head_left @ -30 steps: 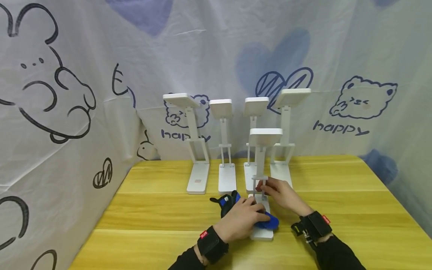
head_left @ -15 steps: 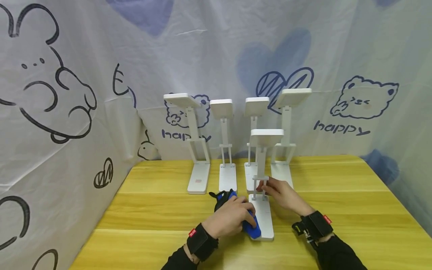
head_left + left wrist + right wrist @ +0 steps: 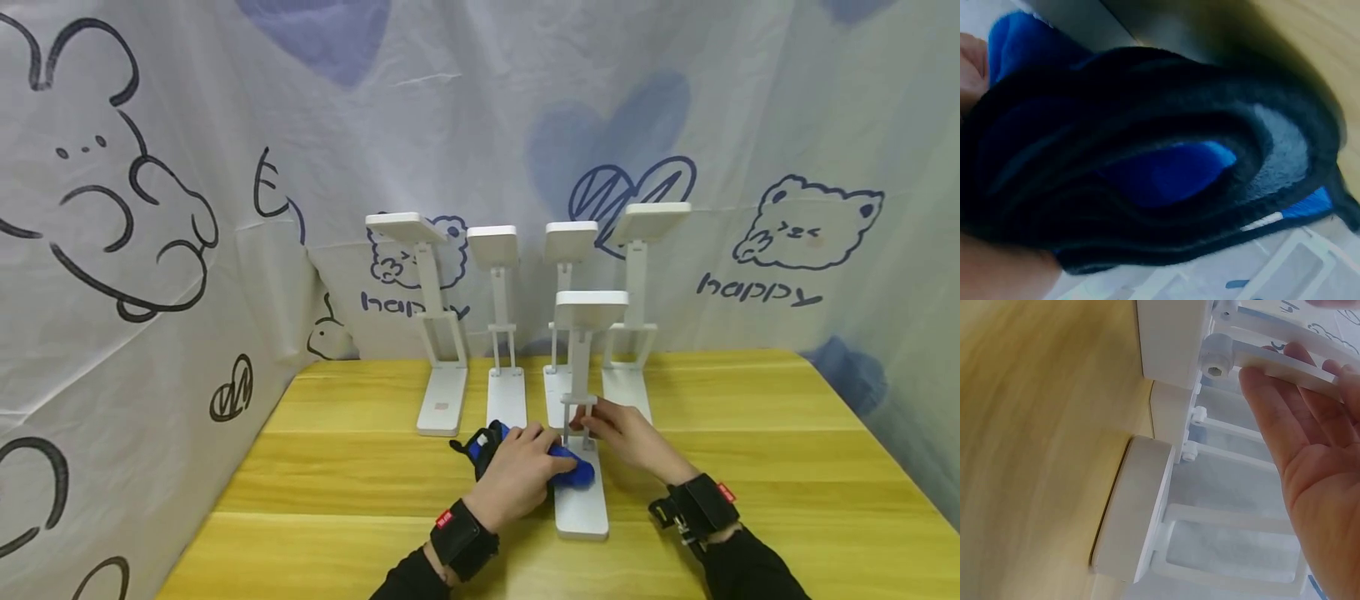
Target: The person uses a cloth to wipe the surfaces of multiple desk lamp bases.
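A white folding phone stand [image 3: 582, 517] stands upright near the front of the table in the head view. My left hand [image 3: 517, 467] grips a bunched blue cloth [image 3: 577, 473] with black edging, its blue end lying over the stand's base near the hinge. In the left wrist view the folded black-edged cloth [image 3: 1166, 178] fills most of the picture and hides most of the hand. My right hand [image 3: 630, 433] holds the stand from the right at its lower struts. The right wrist view shows the fingers [image 3: 1272, 403] curled behind one strut [image 3: 1291, 370].
Several more white stands line the back: one at far left [image 3: 442, 400], one beside it [image 3: 507, 396], one behind the front stand [image 3: 556, 387] and one at right [image 3: 626, 387]. A printed curtain [image 3: 480, 108] hangs behind the wooden table [image 3: 337, 500].
My left hand drew the cloth left and toward the base's front end, then back up toward the hinge. My right hand keeps its hold on the struts.
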`<state>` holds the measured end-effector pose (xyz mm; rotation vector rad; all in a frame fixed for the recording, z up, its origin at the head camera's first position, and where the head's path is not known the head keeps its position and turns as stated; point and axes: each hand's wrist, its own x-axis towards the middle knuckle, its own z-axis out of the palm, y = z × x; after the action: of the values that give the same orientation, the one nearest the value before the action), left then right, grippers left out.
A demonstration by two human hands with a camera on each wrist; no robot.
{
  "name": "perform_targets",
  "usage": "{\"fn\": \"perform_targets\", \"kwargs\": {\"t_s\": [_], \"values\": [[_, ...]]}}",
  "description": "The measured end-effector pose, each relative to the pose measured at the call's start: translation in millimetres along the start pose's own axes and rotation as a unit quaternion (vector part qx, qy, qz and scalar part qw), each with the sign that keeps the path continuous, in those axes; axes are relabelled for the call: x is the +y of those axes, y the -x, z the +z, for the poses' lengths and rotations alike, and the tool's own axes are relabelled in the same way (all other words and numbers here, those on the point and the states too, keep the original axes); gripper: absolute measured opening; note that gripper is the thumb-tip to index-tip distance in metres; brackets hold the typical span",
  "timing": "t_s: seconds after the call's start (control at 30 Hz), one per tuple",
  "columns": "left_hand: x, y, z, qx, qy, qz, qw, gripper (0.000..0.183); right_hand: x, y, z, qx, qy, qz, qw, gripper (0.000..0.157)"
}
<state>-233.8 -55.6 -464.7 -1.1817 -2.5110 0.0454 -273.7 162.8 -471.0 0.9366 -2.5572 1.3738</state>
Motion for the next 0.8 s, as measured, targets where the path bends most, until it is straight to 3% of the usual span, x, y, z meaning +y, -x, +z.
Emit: {"fn": "perform_targets", "kwargs": {"t_s": [0.27,0.57,0.8], "values": [[8.9,-8.1,8.4,0.021,-0.028,-0.038,0.9987,0.036,2,1,2.2,0.01,0.001,-0.019,1.0,0.015],[18.6,-13.8,11.6,0.036,-0.052,-0.009,0.998,0.03,-17,2,-1.1,0.008,0.006,-0.016,1.0,0.017],[27.9,-17.1,13.3,0.036,-0.065,0.031,0.9968,0.024,3,1,2.6,0.02,0.026,-0.028,0.999,0.016]]}}
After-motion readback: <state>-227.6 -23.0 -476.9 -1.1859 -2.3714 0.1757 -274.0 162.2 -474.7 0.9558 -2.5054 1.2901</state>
